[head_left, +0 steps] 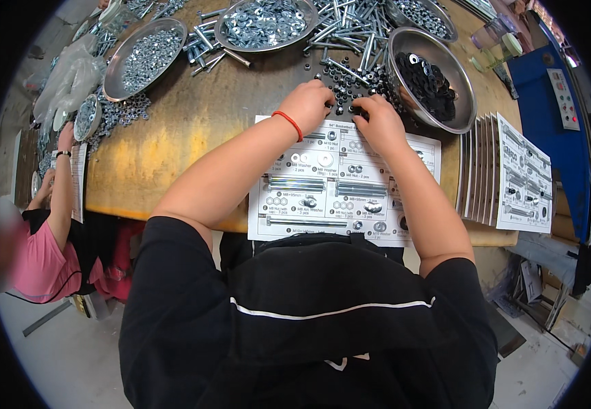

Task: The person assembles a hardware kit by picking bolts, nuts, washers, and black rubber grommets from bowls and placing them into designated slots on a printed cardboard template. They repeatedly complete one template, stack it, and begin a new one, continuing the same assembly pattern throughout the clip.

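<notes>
My left hand (307, 107), with a red cord at its wrist, reaches to the near edge of a loose pile of small dark nuts (342, 83). Its fingers are curled together, and what they hold, if anything, is hidden. Across a narrow gap, my right hand (381, 125) is at the right side of the same pile. Thumb and forefinger bend toward each other around something dark, too small to name. Beneath both wrists lies a white printed sheet (258, 204) with pictured bolts, washers and nuts; several metal parts seem to rest on it.
A steel bowl of black washers (433, 85) stands right of the hands. Beyond are a bowl of silvery washers (268, 24), long bolts (357, 34) and a bowl of small nuts (151, 58). Stacked printed cards (513, 177) stand at right. A co-worker in pink (39, 262) sits at left.
</notes>
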